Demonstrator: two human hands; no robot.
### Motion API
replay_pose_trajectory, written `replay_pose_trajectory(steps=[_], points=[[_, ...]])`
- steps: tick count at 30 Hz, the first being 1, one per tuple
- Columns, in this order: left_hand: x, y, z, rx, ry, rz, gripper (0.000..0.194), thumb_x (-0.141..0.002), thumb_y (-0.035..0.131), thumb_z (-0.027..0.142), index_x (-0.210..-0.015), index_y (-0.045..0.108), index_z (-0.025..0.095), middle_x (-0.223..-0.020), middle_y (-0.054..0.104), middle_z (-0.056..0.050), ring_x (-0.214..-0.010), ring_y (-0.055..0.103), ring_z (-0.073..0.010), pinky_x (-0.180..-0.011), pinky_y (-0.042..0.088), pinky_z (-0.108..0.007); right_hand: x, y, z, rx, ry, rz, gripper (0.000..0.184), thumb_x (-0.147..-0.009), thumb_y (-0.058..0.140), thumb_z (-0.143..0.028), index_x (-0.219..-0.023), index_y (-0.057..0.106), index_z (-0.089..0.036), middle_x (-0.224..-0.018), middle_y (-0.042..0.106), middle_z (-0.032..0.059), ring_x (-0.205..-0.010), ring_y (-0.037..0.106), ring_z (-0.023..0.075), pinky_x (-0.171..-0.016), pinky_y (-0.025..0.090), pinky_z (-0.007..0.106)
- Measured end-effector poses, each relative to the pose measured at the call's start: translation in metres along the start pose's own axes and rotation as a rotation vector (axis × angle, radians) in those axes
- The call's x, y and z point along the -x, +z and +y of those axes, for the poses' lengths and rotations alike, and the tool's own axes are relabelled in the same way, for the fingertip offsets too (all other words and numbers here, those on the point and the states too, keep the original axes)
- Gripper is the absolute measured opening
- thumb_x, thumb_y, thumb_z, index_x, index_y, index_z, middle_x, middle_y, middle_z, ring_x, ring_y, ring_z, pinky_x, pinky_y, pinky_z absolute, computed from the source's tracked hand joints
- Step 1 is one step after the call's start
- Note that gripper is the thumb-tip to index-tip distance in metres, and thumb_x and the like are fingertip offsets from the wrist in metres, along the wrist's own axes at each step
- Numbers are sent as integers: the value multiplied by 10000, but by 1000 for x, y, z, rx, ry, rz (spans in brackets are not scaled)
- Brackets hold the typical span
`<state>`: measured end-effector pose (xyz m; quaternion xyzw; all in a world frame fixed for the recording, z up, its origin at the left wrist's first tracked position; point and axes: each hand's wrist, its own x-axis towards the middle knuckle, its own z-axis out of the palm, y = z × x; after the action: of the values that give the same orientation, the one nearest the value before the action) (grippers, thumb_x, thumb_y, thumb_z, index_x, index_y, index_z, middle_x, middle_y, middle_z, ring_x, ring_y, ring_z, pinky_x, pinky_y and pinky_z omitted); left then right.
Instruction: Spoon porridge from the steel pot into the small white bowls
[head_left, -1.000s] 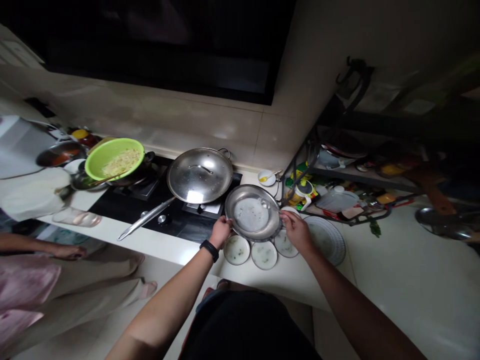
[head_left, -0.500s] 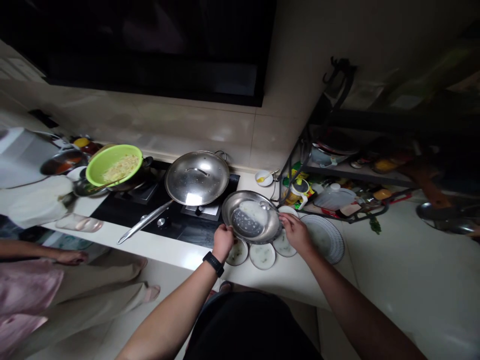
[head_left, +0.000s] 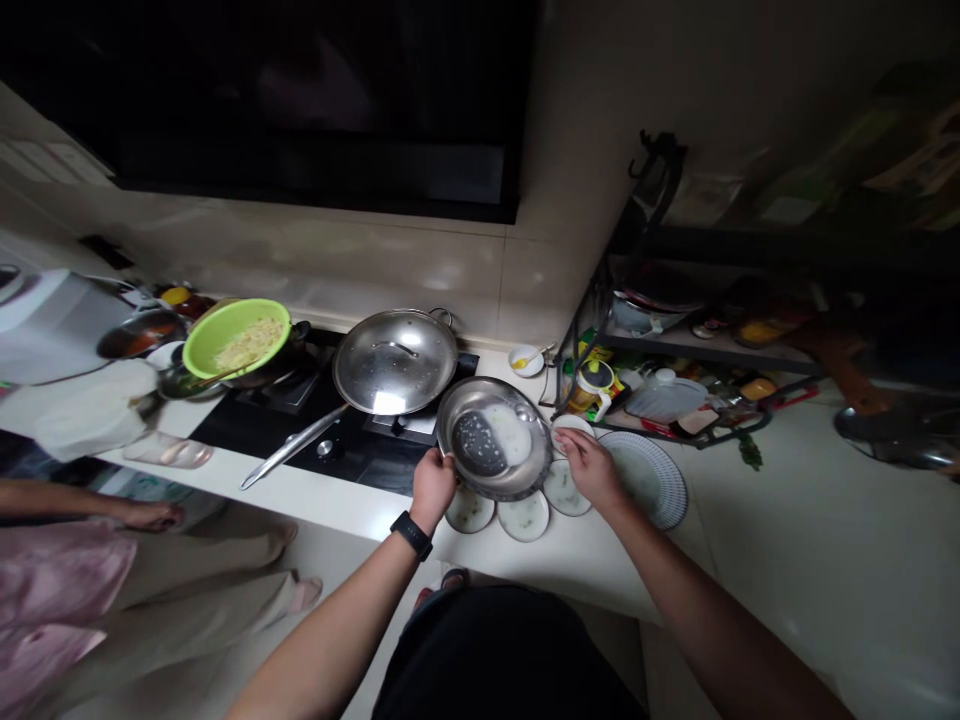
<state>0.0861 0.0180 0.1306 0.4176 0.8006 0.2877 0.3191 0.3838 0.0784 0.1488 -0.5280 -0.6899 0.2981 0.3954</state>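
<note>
The left hand [head_left: 433, 490], a dark watch strap [head_left: 411, 535] on its wrist, has a narrow grip closed on the near rim of a shallow steel dish [head_left: 493, 438]. The right hand [head_left: 591, 472] reaches the opposite rim with curled fingertips [head_left: 564, 444], a narrow grip, though whether they pinch the metal or only meet it I cannot tell. The dish is held tilted above the white tabletop [head_left: 337, 505], with whitish liquid [head_left: 507, 433] pooled at one side and a speckled film [head_left: 478, 444] on the dark base.

Directly below, around 6 o'clock from the dish, three small plates [head_left: 523, 516] sit smeared with residue, partly hidden beneath the dish and hands. At 3 to 4 o'clock lies a larger striped-rim plate [head_left: 646, 480], with another small plate [head_left: 571, 428] tucked just beside the dish. At 10 o'clock a steel pan lid [head_left: 395, 362] covers a pan on the black cooktop [head_left: 300, 440], its long handle [head_left: 292, 447] pointing toward the tabletop edge. Farther along at 9 o'clock, a green bowl [head_left: 232, 338] of pale food sits over a dark pan. A small white bowl [head_left: 526, 360] with a spoon stands at 12 o'clock, and a crowded metal rack [head_left: 592, 340] rises at 2 o'clock. At far left, a co-worker's sleeve [head_left: 52, 590] and hand [head_left: 154, 516] show beside the tabletop.
</note>
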Motion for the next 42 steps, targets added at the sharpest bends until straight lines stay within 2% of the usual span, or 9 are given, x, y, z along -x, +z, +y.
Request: replay_pose_trajectory(steps=[4, 8, 14, 17, 22, 32, 42], points=[[-4, -14, 13, -33, 73, 1, 221, -949, 491, 315, -847, 633, 179, -819, 720, -80, -742, 659, -198, -661, 467, -274, -1, 0, 5, -86, 54, 18, 380, -987, 502, -507, -1154, 732, -255, -1141, 750, 107, -1008, 738, 276, -906, 611, 441], [-10, -19, 16, 7, 109, 1, 232, -954, 486, 329, -829, 620, 187, -771, 698, -54, -705, 639, -177, -654, 461, -259, 0, 1, 10, -180, 117, 55, 427, -938, 567, -583, -1119, 746, -240, -1121, 759, 117, -979, 748, 286, -860, 627, 443], [-17, -23, 19, 51, 145, 0, 234, -948, 513, 354, -842, 636, 185, -744, 687, -42, -711, 640, -182, -664, 474, -263, 3, 5, 8, -365, 337, 138, 519, -819, 676, -677, -1036, 732, -209, -875, 794, 112, -813, 774, 298, -828, 634, 487], [-20, -25, 21, 73, 144, 20, 236, -942, 514, 356, -822, 626, 187, -725, 673, -36, -711, 637, -181, -669, 476, -263, 4, 5, 8, -486, 489, 208, 501, -771, 738, -650, -969, 705, -191, -755, 776, 94, -754, 779, 297, -792, 645, 479], [-24, -26, 19, 138, 153, 28, 246, -918, 534, 386, -789, 607, 190, -707, 659, -29, -680, 613, -170, -646, 471, -254, 7, -1, 6, -707, 652, 315, 428, -738, 821, -517, -922, 676, -159, -742, 771, 93, -765, 789, 279, -780, 652, 413], [-28, -21, 19, 305, 185, 16, 269, -838, 609, 444, -727, 581, 200, -635, 623, -11, -615, 588, -171, -610, 477, -271, 19, -33, -10, -753, 653, 393, 344, -715, 866, -416, -889, 694, -174, -748, 777, 87, -752, 788, 267, -736, 655, 361], [-23, -15, 34, 387, 129, -73, 280, -799, 611, 468, -734, 558, 201, -651, 617, -3, -599, 592, -164, -568, 507, -270, 38, -71, -5, -738, 642, 507, 428, -632, 916, -457, -857, 710, -157, -748, 768, 78, -734, 787, 273, -748, 660, 378]])
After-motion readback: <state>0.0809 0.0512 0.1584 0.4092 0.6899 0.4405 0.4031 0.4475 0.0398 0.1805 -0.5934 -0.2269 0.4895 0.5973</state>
